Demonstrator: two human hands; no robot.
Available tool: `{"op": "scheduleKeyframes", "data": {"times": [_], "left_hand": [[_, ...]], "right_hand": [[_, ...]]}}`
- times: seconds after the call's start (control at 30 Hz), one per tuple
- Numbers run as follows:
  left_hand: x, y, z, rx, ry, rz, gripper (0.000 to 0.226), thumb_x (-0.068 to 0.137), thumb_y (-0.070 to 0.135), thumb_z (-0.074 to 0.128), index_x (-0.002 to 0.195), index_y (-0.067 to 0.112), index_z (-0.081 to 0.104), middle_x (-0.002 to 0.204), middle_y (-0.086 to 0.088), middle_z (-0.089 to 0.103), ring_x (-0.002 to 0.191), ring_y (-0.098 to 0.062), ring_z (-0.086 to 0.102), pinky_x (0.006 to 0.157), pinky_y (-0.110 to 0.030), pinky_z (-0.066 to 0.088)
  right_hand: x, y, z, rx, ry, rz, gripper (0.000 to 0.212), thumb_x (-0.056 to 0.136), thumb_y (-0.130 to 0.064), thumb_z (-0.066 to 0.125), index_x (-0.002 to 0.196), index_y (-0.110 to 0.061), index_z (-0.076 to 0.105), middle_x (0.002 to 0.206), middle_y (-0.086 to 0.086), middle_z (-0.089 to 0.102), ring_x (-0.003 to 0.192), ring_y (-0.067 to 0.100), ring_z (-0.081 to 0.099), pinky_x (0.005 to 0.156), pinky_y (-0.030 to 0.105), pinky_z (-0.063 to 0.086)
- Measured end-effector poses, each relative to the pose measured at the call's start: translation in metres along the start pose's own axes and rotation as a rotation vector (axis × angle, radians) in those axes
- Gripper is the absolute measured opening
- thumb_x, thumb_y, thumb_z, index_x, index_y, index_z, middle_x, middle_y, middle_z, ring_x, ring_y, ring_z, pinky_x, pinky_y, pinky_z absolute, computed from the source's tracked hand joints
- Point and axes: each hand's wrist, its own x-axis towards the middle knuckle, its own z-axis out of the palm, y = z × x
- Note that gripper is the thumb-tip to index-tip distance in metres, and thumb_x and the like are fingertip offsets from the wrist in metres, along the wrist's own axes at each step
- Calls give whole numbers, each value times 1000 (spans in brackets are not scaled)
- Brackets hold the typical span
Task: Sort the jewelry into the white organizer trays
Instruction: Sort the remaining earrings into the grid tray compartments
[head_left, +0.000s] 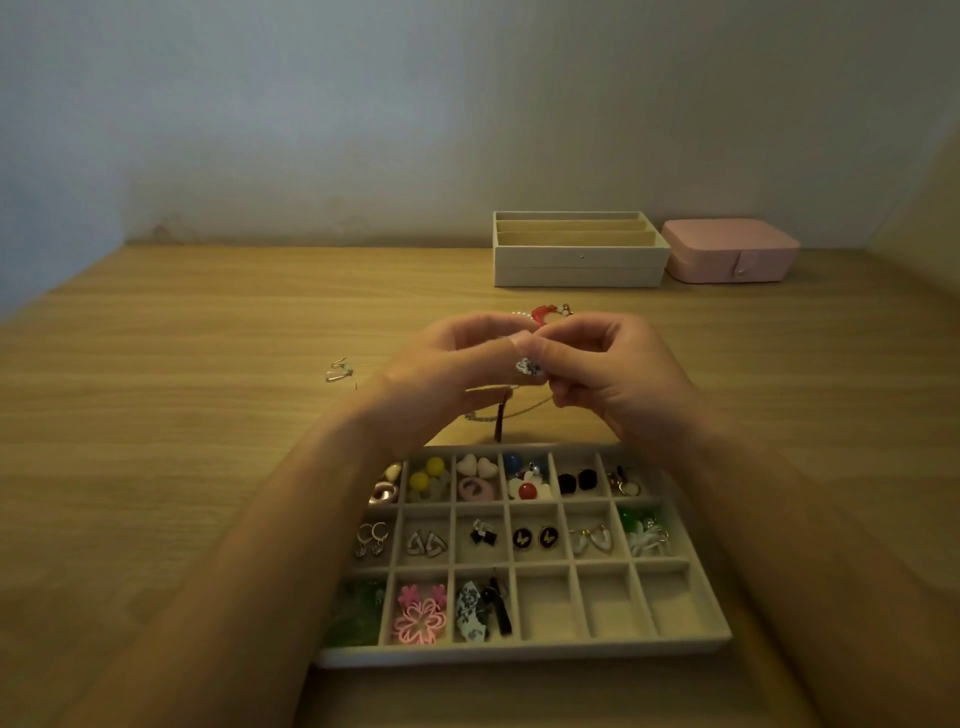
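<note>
My left hand (447, 369) and my right hand (613, 374) meet above the table, fingertips together. Between them they pinch a small blue-and-white patterned earring (529, 367). A dark tassel (501, 418) hangs below my left hand. Under my wrists lies the white organizer tray (698, 608) with many small compartments, most holding earring pairs; three compartments at the front right hold nothing. A thin chain (524, 410) lies on the table beneath my hands. Red and pearl jewelry (545, 313) shows just behind my fingers.
A silver earring (338, 370) lies loose on the wooden table to the left. At the back right stand stacked white trays with long slots (579, 260) and a shut pink jewelry box (730, 250). A wall runs along the far edge.
</note>
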Motion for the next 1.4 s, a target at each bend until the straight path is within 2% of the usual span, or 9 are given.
{"op": "scheduleKeyframes", "data": {"times": [0.2, 0.43, 0.57, 0.67, 0.83, 0.97, 1.17, 1.27, 1.4], "left_hand": [[0, -4, 0, -54, -23, -17, 38, 80, 23, 71, 115, 11, 66, 99, -6, 73, 82, -21, 68, 83, -38, 58], [3, -7, -3, -142, 16, -22, 29, 76, 18, 73, 104, 9, 68, 90, -6, 69, 69, -16, 58, 71, -31, 56], [4, -7, -4, -125, 18, -61, 38, 74, 20, 75, 110, 9, 69, 91, -6, 69, 71, -15, 59, 70, -30, 55], [4, -7, -4, -81, 4, -79, 37, 75, 22, 75, 111, 12, 72, 97, -7, 69, 77, -16, 64, 73, -30, 54], [0, -2, -6, -45, 11, -76, 31, 82, 20, 73, 111, 10, 72, 100, -8, 69, 82, -18, 68, 76, -31, 55], [-6, 10, -6, 15, -32, -92, 37, 87, 24, 68, 120, 7, 64, 101, -10, 73, 90, -24, 71, 87, -40, 57], [-23, 31, 6, 64, -8, -120, 39, 99, 37, 57, 125, 9, 59, 108, -13, 75, 104, -29, 71, 98, -45, 54], [-38, 36, 10, 105, 69, -72, 34, 95, 36, 63, 118, 12, 65, 108, -10, 75, 100, -25, 72, 94, -44, 57], [-63, 39, 17, 170, 171, 10, 23, 89, 24, 72, 108, 12, 68, 98, -7, 75, 86, -20, 71, 78, -31, 59]], "right_hand": [[0, -3, -1, 16, -6, 24, 36, 75, -35, 74, 94, -5, 70, 67, 0, 67, 57, 12, 59, 54, 25, 53], [3, -2, -6, 192, 9, 64, 25, 76, -26, 73, 93, -9, 68, 69, 2, 66, 59, 11, 57, 56, 23, 53], [4, 0, -9, 238, 14, 66, 26, 79, -16, 72, 104, -9, 69, 76, 3, 71, 67, 14, 65, 64, 25, 57], [5, 1, -7, 87, 85, 8, 18, 88, -9, 72, 107, -8, 70, 84, 6, 75, 74, 19, 71, 69, 29, 61], [1, -4, -2, 48, 131, -6, 16, 93, -12, 70, 109, -11, 69, 92, 1, 77, 81, 19, 76, 63, 31, 61], [-2, -16, -1, 110, 119, 14, 17, 98, -13, 64, 114, -12, 67, 108, 11, 73, 87, 23, 76, 63, 29, 60], [-15, -41, 5, 31, 52, 9, 18, 99, -15, 62, 117, -14, 65, 109, 11, 72, 88, 23, 76, 65, 27, 59], [-26, -52, 10, -21, -7, 5, 19, 98, -15, 65, 118, -14, 65, 106, 9, 73, 84, 22, 76, 64, 29, 59], [-42, -59, 19, -113, -47, 11, 22, 97, -14, 67, 119, -13, 63, 104, 10, 73, 82, 24, 77, 67, 32, 62]]}}
